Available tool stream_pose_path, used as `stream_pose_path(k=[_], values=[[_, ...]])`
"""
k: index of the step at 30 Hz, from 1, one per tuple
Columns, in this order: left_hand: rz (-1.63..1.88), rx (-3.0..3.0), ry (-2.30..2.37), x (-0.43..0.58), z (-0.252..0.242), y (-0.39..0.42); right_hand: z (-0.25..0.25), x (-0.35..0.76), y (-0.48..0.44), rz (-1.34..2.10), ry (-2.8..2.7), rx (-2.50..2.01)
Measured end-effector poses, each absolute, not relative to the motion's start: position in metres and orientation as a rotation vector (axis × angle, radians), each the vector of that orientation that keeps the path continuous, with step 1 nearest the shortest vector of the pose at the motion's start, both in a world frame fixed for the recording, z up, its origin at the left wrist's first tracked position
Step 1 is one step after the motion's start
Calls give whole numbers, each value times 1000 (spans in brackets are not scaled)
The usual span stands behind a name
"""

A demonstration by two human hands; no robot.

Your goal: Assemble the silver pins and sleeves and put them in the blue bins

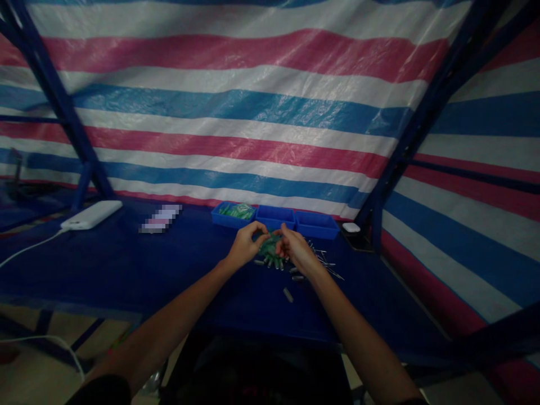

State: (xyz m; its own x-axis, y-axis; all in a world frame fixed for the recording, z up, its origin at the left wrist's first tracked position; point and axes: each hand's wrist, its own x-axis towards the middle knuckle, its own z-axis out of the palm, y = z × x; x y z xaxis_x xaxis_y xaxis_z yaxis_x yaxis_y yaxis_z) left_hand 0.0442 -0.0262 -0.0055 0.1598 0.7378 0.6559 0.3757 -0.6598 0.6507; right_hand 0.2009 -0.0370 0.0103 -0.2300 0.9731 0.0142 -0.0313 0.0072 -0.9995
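My left hand [245, 244] is closed in a pinch just above a pile of green pieces [266, 251] on the blue table. My right hand [296, 247] faces it, its fingers curled in close to the left fingertips. What sits between the fingers of either hand is too small to make out. Short grey cylinders [297, 278] lie under and beside my right hand, with one single cylinder [288, 295] nearer to me. Thin metal rods [331, 264] are scattered to the right of that hand, partly hidden by it.
Behind my hands stand a blue bin with green pieces in a clear bag [240, 211], a middle blue bin [276, 216] and a right blue bin [317, 225]. A white power bank [93, 215] with a cable lies left. A white case [351, 227] rests on a dark phone-like slab [358, 242] at right.
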Motion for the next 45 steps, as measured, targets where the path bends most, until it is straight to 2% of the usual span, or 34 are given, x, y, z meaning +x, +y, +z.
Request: stream_pose_path(k=[4,10,15,20,23,28,35,40,45], values=[[1505,2412,1028,47,-3,-35,10,203,-36,1445,-1212,-946],[1342,2629,1087,47,1,-37,0,199,-27,1104,-1087,-903],[1321,2361,1232,46,-2,-31,-3,201,-23,770,-1248,-957],[1214,1803,1083,44,-11,-21,2,200,-34,352,-1570,-958],[1197,1646,1013,45,-12,-19,1,197,-38,226,-1650,-959],[1380,1868,1064,45,-10,-22,-2,196,-34,264,-1632,-1109],[1390,2542,1081,46,-7,-28,2,202,-30,876,-1488,-1209],[1447,2476,1199,48,-9,-27,-8,200,-24,674,-1565,-1105],[1365,1882,1177,45,-3,-22,-4,201,-32,354,-1756,-1038]])
